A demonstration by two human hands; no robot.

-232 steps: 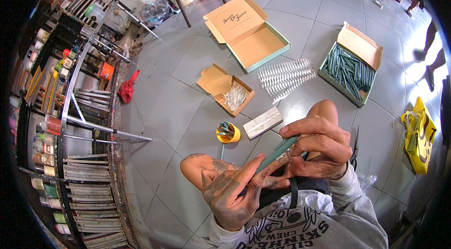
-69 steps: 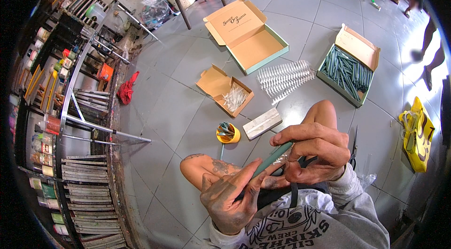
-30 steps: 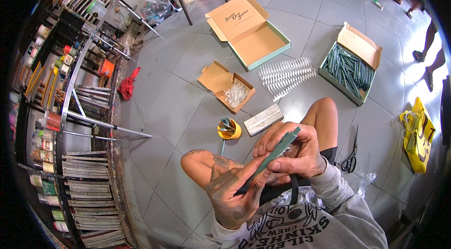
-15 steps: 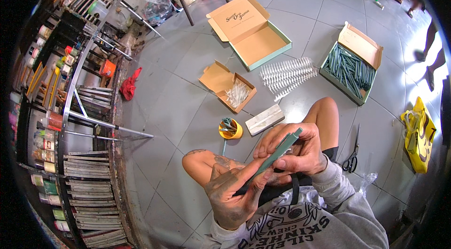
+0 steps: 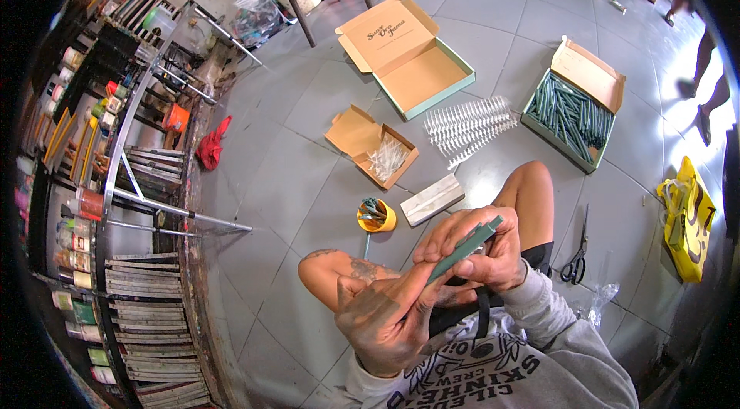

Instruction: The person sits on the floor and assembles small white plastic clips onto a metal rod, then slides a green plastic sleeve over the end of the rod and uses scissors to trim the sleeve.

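Above my lap, both hands hold a green pen [image 5: 465, 250] with a clip, slanting up to the right. My left hand [image 5: 385, 320] is closed around its lower end. My right hand [image 5: 499, 259] wraps the upper part, thumb below and fingers behind. Part of the barrel is hidden by the fingers. Just beyond my hands lies a pale rectangular block [image 5: 432, 199] with a groove along it. Left of the block, a yellow cup [image 5: 388, 216] holds several green pieces; a thin green piece [image 5: 366, 244] lies beside it.
Farther off are a small carton [image 5: 401, 170] of clear thin pieces, rows of white slender pieces [image 5: 470, 127], an open empty box [image 5: 432, 81] and a box [image 5: 566, 112] full of green pen barrels. Scissors [image 5: 576, 259] and a yellow bag [image 5: 684, 224] lie right. A shelf rack [image 5: 146, 293] stands left.
The pen has tipped lower, its upper end shifting slightly down and right. My left thumb no longer shows along the pen as it did. Both hands keep their hold.
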